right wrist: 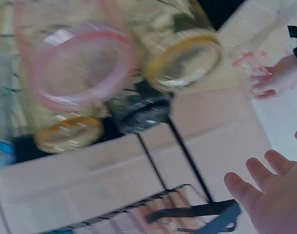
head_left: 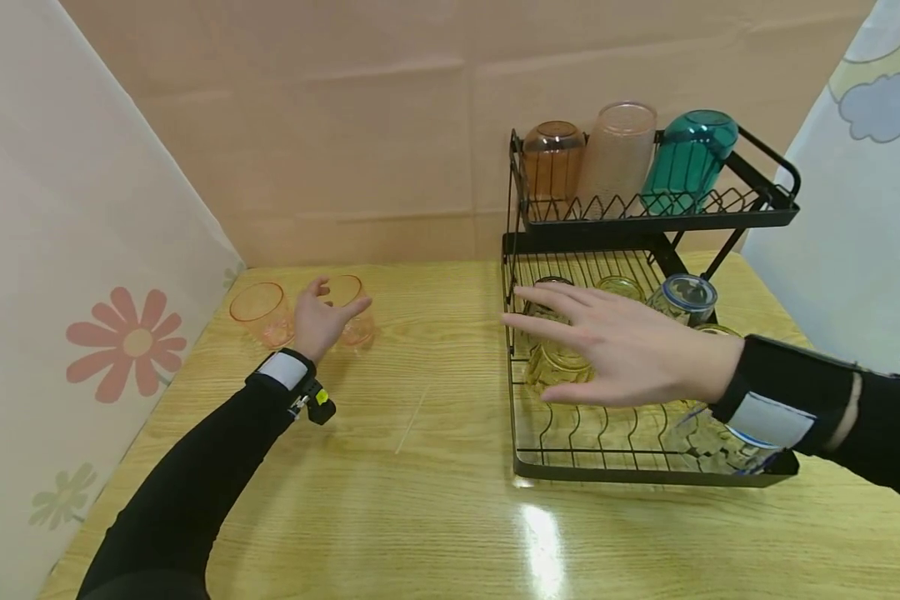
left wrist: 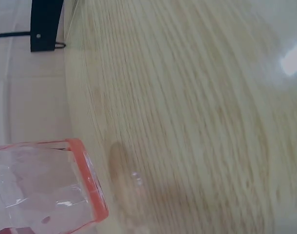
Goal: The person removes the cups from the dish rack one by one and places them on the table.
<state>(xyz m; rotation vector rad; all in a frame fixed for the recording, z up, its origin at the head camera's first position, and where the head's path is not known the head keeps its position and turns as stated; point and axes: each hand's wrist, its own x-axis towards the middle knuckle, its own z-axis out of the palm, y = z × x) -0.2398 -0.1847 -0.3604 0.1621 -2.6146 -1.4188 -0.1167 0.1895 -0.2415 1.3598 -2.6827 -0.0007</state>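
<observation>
My left hand is at a clear drinking glass with an orange rim, thumb along its near right side and fingers round its left. In the left wrist view, this glass shows a thick pinkish-orange base close over the table, slightly tilted. A matching glass stands upright to its left. My right hand stretches over the lower tier of a black dish rack, fingers spread, holding nothing. Upside-down yellow glasses lie partly hidden beneath it. The right wrist view shows its fingers extended.
On the rack's upper tier stand an amber glass, a tall pale pink glass and a teal glass, all inverted. A blue-rimmed glass sits at the lower tier's right. Patterned walls flank the wooden table.
</observation>
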